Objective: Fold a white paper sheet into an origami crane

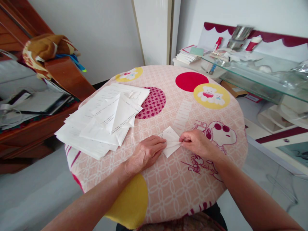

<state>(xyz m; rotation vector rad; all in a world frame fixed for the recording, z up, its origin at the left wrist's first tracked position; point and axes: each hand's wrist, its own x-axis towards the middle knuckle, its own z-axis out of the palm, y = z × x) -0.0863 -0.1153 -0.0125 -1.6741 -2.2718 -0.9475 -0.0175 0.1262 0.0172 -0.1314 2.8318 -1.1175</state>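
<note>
A small folded white paper (171,141) lies on the round table's pink patterned cloth (168,189), near the middle. My left hand (146,152) rests on the cloth with its fingers pressed down on the paper's left side. My right hand (198,143) pinches the paper's right corner between thumb and fingers. The fold runs between the two hands.
A loose pile of white printed sheets (103,120), some folded, covers the table's left part. A wooden desk with books and a cloth (45,48) stands at left. A glass shelf (260,75) with bottles and stacked papers stands at right.
</note>
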